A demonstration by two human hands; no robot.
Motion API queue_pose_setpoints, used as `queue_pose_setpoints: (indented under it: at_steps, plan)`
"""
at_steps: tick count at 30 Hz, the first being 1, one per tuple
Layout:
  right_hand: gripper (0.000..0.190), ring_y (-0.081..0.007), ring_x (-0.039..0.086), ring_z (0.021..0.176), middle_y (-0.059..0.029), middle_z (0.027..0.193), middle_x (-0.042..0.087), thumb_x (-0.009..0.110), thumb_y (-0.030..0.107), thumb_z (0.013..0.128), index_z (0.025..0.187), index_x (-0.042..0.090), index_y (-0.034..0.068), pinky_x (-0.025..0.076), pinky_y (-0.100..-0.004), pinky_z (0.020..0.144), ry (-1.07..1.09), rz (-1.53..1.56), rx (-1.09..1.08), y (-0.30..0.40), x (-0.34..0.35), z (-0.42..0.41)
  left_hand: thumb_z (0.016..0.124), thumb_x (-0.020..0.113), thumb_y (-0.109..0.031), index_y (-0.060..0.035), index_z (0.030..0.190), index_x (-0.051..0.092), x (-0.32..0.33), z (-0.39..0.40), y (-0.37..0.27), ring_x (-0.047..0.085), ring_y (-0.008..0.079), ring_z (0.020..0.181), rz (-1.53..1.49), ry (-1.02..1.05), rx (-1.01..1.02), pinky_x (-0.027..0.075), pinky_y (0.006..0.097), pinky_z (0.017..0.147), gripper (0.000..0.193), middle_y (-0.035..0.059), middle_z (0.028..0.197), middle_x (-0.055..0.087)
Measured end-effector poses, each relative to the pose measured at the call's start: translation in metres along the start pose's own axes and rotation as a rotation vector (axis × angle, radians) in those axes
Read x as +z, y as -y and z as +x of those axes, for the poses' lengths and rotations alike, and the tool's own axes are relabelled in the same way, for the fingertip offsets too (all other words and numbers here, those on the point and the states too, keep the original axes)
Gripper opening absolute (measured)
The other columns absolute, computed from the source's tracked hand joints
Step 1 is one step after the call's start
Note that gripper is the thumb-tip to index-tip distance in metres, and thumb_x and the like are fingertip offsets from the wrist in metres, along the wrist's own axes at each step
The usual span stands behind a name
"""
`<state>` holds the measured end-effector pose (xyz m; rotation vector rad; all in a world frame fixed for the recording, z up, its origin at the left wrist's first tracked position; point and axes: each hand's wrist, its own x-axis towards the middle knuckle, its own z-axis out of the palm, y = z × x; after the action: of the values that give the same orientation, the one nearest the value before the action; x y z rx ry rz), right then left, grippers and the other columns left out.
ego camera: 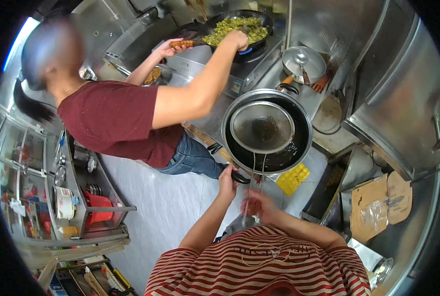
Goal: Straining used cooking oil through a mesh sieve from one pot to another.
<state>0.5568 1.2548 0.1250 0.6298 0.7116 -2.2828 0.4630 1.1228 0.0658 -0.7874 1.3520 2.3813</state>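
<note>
In front of me is a wide metal pot (308, 129) with dark liquid inside. A round fine-mesh strainer (262, 125) lies over the pot's opening, its mesh stained dark in the middle. Its long wire handle (253, 164) runs back toward my body. My right hand (260, 205), blurred, is closed around that handle near my waist. At the pot's near side, my left hand (228, 183) grips a black side handle (240, 178).
A co-worker in a maroon shirt (112, 114) stirs chopped green food (238, 31) in a wok (270, 27) over a blue flame. A smaller pan (288, 66) holds a ladle (300, 57). Yellow egg trays (293, 179) and cardboard (370, 203) are at right; metal shelving (111, 209) stands left.
</note>
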Motion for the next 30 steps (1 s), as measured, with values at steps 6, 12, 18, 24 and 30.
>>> queue_pose_setpoints:
  at_steps: [6,12,18,24,30]
  plan:
    - [0.017,-0.0107,0.039,0.043,-0.0009,0.058,0.045,0.049,0.011,0.084,0.100,0.046,0.008,0.034,-0.0224,0.040,-0.152,-0.116,-0.129,0.060,-0.007,-0.067,0.083,0.051,-0.027,-0.0126,0.061,0.038,0.010,0.016,-0.010,0.040,0.0135,0.046,-0.370,0.163,-0.148,0.034,0.0271,0.043,0.029,0.0002,0.048,0.035]
    - [0.033,-0.0089,0.043,0.043,-0.0028,0.055,0.046,0.047,-0.001,0.081,0.112,0.038,0.005,0.036,-0.0235,0.038,-0.410,-1.027,-0.175,0.090,-0.033,-0.139,0.083,0.053,-0.027,-0.0129,0.062,0.038,0.012,0.008,-0.037,0.033,0.0096,0.039,-0.117,0.005,-0.001,0.027,0.0248,0.037,0.029,-0.0026,0.047,0.034]
    - [0.034,-0.0113,0.045,0.044,-0.0063,0.055,0.049,0.047,-0.003,0.080,0.112,0.037,0.005,0.039,-0.0274,0.041,-0.543,-1.404,-0.285,0.098,-0.056,-0.148,0.083,0.053,-0.023,-0.0117,0.060,0.037,0.023,-0.002,-0.057,0.032,0.0101,0.036,-0.065,-0.022,0.025,0.026,0.0246,0.035,0.030,-0.0024,0.044,0.032]
    - [0.036,-0.0378,0.056,0.066,-0.0215,0.062,0.055,0.052,0.001,0.074,0.108,0.041,0.005,0.044,-0.0419,0.059,-0.641,-1.698,-0.456,0.117,-0.060,-0.150,0.084,0.051,-0.022,-0.0111,0.056,0.037,0.019,0.011,-0.099,0.031,0.0093,0.034,0.078,0.098,0.128,0.027,0.0225,0.033,0.034,-0.0018,0.042,0.031]
    - [0.028,-0.0268,0.058,0.058,-0.0153,0.057,0.053,0.054,-0.001,0.074,0.101,0.045,0.004,0.040,-0.0355,0.050,-0.505,-1.812,-0.425,0.169,-0.066,-0.164,0.083,0.053,-0.021,-0.0111,0.054,0.037,0.010,0.055,-0.136,0.032,0.0096,0.033,0.222,0.255,0.039,0.026,0.0224,0.031,0.035,-0.0017,0.042,0.032]
